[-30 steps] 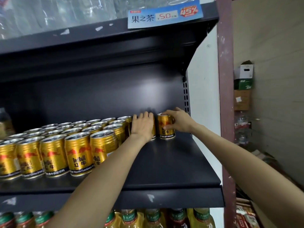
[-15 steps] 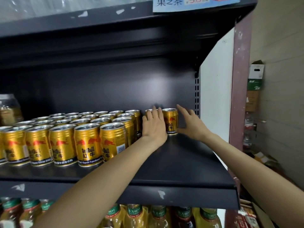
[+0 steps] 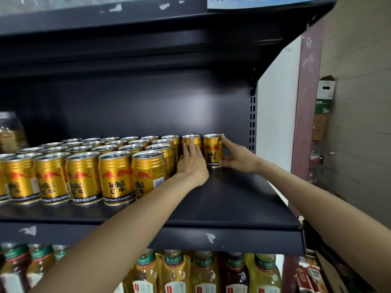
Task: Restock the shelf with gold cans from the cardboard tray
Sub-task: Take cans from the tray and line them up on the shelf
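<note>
Rows of gold cans (image 3: 116,174) stand on the left and middle of the dark shelf (image 3: 232,199). At the back row's right end stand two more gold cans. My left hand (image 3: 191,160) lies flat with its fingers against the front of one back can (image 3: 195,138). My right hand (image 3: 236,155) is spread beside the rightmost can (image 3: 212,149), with the index tip at its top rim and the thumb near its base. Neither hand is wrapped around a can. No cardboard tray is in view.
The shelf's right part is bare up to a white side panel (image 3: 275,115). Another shelf with a blue price label (image 3: 260,0) hangs close above. Bottled tea (image 3: 175,271) fills the shelf below. A cardboard box (image 3: 323,106) leans on the right wall. A jar (image 3: 10,132) stands at far left.
My right hand has let go of the rightmost can and now only touches its side. My left hand has slid down off its can. The view has moved closer and to the left.
</note>
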